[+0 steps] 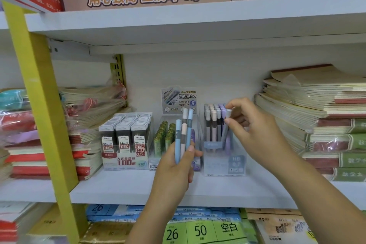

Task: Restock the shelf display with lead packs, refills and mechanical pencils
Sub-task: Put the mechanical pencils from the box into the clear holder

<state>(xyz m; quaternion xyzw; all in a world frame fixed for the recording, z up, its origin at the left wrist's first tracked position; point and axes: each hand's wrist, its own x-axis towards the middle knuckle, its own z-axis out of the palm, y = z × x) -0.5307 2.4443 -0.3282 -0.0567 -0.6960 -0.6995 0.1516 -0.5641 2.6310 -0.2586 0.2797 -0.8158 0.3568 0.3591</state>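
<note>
Two bare hands in shot: left hand (174,170), right hand (255,130). Both forearms are bare as well, left forearm (150,220) and right forearm (320,188), slim, uncovered all the way to the frame's edge. Fingers slender, thumbnails short and plain. Finer detail is blurred.

The three mechanical pencils (183,134) in your left grip (174,166) look like smooth, matt plastic. The grey pencil (225,132) pinched in your right grip (255,128) has the same matt barrel, with a pale cap. Just below that grip, the display box (223,164) is clear, glossy plastic. Left of your left grip, the lead packs (124,138) have glossy clear cases and the refill tubes (164,136) look shiny green. The shelf (118,186) beneath both grips is white, smooth and matt. Right of your right grip, the notebooks (316,105) show matt paper covers, some under crinkled clear film.
</note>
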